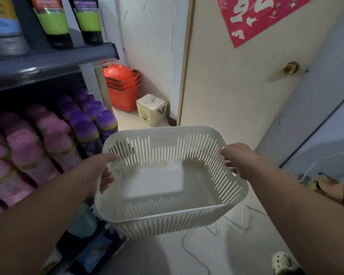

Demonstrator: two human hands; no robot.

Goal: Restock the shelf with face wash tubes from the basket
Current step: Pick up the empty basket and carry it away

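A white slotted plastic basket [187,213] hangs in front of me with nothing inside it. My left hand [99,171] grips its left rim and my right hand [236,157] grips its right rim. Two green-and-black face wash tubes [54,22] stand cap-down on the grey upper shelf [48,62] at the top left, beside a blue-and-grey jar [4,34].
Pink and purple bottles [54,135] fill the lower shelf on the left. Stacked orange baskets [123,86] and a small cream bin [151,108] sit on the floor by a cream door [246,86]. A white cable [189,247] trails on the floor. Someone's sandalled foot [326,183] shows at right.
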